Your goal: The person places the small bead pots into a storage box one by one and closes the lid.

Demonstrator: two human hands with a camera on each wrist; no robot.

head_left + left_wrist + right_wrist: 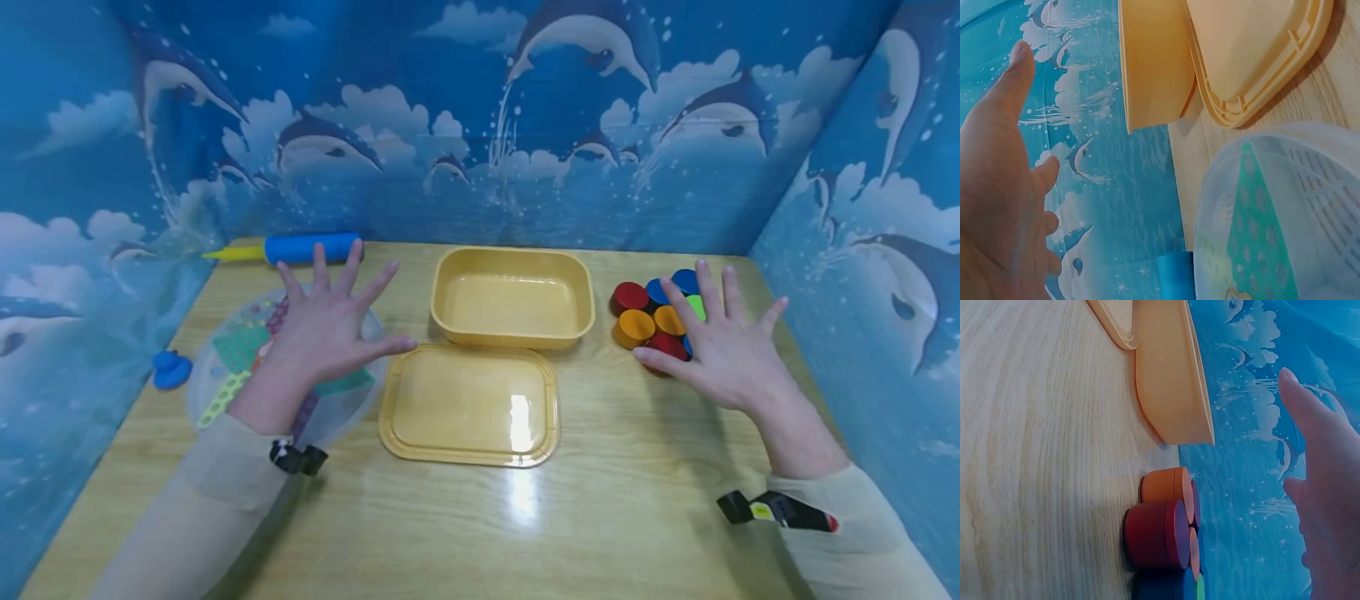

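My left hand (321,332), fingers spread, hovers over a translucent plastic basket (197,367) and holds nothing. In the basket lie flat coloured pieces, among them a green dotted one (1254,237). My right hand (729,354), also spread wide and holding nothing, is above several round coloured tubs (633,328) in red, orange, blue and green, hiding part of them. Between the hands stands a yellow rectangular box (513,340) with nothing in it. Its matching flat lid (465,404) lies on the table just in front of the box.
A blue pump (303,248) with a yellow nozzle lies at the back left of the wooden table (600,517). Left of the basket sits a small blue duck-shaped toy (171,370). Dolphin-print cloth (480,200) walls in the back and sides.
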